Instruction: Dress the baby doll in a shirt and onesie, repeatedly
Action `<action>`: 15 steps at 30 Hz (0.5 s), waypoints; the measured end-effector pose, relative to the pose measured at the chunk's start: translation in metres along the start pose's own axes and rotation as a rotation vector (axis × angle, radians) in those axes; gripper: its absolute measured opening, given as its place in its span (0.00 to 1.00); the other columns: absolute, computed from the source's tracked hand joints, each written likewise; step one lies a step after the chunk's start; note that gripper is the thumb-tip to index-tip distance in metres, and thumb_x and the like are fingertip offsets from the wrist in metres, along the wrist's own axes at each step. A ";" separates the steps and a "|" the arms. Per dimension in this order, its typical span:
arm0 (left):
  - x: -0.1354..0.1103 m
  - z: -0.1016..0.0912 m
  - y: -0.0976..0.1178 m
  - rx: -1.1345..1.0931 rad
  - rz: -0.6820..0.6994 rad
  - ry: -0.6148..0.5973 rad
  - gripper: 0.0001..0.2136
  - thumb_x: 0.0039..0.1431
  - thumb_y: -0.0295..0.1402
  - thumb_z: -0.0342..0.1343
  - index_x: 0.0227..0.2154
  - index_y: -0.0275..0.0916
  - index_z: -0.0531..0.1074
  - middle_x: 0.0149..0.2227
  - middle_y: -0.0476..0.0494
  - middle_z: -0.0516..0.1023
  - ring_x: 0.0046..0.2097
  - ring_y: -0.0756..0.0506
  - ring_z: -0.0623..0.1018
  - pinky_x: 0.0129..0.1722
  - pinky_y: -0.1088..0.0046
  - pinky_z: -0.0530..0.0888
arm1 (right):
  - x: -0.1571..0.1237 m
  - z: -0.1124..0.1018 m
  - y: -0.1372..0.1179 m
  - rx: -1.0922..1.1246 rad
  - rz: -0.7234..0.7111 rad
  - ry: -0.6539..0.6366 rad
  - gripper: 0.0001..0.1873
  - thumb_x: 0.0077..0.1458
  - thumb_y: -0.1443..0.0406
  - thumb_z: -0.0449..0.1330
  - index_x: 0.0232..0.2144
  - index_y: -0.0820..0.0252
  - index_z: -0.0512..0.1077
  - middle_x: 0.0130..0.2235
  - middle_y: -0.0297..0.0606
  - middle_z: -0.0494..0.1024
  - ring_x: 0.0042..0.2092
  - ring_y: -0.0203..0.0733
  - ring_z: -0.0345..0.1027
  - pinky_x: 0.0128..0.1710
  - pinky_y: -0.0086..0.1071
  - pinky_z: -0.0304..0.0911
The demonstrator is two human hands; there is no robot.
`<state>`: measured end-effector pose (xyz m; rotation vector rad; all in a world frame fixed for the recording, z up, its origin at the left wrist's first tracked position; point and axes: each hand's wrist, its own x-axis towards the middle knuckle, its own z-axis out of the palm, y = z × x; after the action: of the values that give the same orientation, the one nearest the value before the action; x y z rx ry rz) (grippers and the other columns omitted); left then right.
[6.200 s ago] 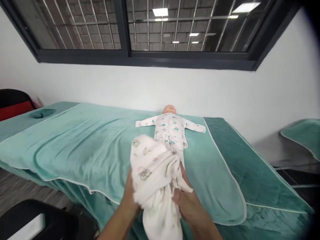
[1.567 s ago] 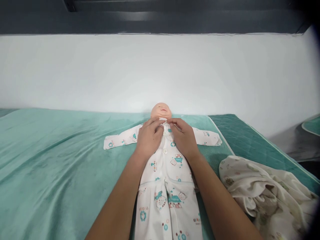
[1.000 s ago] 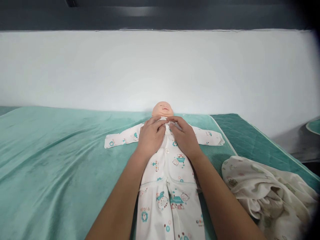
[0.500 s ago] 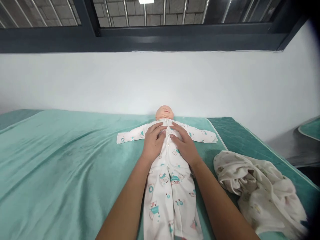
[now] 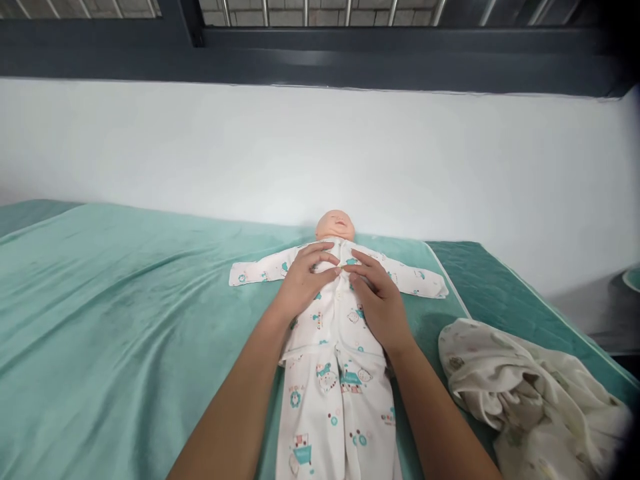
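Note:
A baby doll lies on its back, its head toward the wall. It wears a white printed baby shirt with long sleeves spread to both sides, and matching baby pants. My left hand is on the left half of the shirt's chest, thumb and forefinger closed at the front opening. From the other side, my right hand meets it there, its fingertips bent onto the opposite front edge. The fastener between the fingertips is too small to make out.
A crumpled white patterned cloth lies to the right of the doll. Beneath everything is a green bed cover with soft folds. Behind it rise a white wall and a dark window frame with metal bars.
Both hands have drawn together at the shirt's front, their fingertips now meeting along the middle. The view has tilted down slightly, so less of the window shows.

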<state>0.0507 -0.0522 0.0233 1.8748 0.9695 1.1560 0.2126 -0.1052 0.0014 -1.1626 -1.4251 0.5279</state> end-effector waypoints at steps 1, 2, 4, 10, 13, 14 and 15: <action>0.001 -0.001 0.000 -0.013 -0.005 -0.011 0.04 0.57 0.34 0.60 0.35 0.45 0.77 0.60 0.49 0.70 0.63 0.42 0.65 0.64 0.61 0.59 | 0.000 0.000 0.000 -0.010 0.003 -0.001 0.13 0.61 0.63 0.56 0.43 0.46 0.79 0.60 0.34 0.70 0.63 0.47 0.60 0.63 0.49 0.55; 0.001 -0.002 -0.001 -0.023 -0.010 -0.019 0.04 0.57 0.34 0.60 0.35 0.45 0.77 0.60 0.49 0.70 0.63 0.42 0.66 0.64 0.62 0.59 | 0.000 -0.001 -0.001 -0.018 0.004 -0.005 0.13 0.61 0.63 0.56 0.43 0.45 0.79 0.60 0.33 0.70 0.63 0.48 0.60 0.63 0.50 0.55; 0.001 -0.002 -0.001 -0.035 -0.017 -0.027 0.04 0.57 0.35 0.61 0.35 0.45 0.77 0.60 0.50 0.70 0.63 0.42 0.66 0.63 0.61 0.59 | 0.000 -0.002 -0.002 -0.028 0.000 -0.014 0.13 0.61 0.63 0.56 0.44 0.45 0.79 0.60 0.33 0.70 0.63 0.48 0.61 0.63 0.50 0.56; 0.002 0.001 0.002 -0.026 -0.004 -0.004 0.02 0.57 0.34 0.60 0.33 0.45 0.77 0.59 0.49 0.71 0.62 0.41 0.67 0.62 0.61 0.61 | 0.000 -0.002 -0.003 0.005 0.026 0.005 0.12 0.60 0.64 0.57 0.40 0.47 0.80 0.59 0.33 0.71 0.61 0.46 0.62 0.62 0.47 0.56; 0.001 0.001 0.004 -0.007 0.002 -0.002 0.03 0.58 0.34 0.59 0.33 0.45 0.78 0.58 0.49 0.71 0.63 0.42 0.66 0.63 0.60 0.60 | 0.001 -0.002 -0.004 0.045 0.064 0.056 0.09 0.59 0.63 0.57 0.38 0.50 0.78 0.58 0.35 0.72 0.59 0.48 0.64 0.57 0.46 0.61; -0.001 0.001 0.004 -0.002 0.002 -0.004 0.03 0.59 0.34 0.59 0.33 0.45 0.78 0.58 0.49 0.71 0.63 0.42 0.66 0.63 0.60 0.60 | 0.001 -0.001 -0.004 0.059 0.083 0.075 0.09 0.59 0.63 0.57 0.37 0.51 0.78 0.57 0.35 0.72 0.58 0.48 0.64 0.55 0.45 0.63; -0.002 0.001 0.005 0.008 0.002 -0.008 0.04 0.59 0.35 0.58 0.33 0.45 0.78 0.58 0.50 0.71 0.63 0.42 0.65 0.63 0.60 0.60 | 0.001 -0.001 -0.004 0.071 0.104 0.090 0.08 0.59 0.62 0.57 0.36 0.52 0.77 0.57 0.36 0.72 0.57 0.48 0.65 0.53 0.44 0.64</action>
<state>0.0520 -0.0566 0.0261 1.8856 0.9689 1.1471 0.2124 -0.1067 0.0058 -1.1932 -1.2644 0.5871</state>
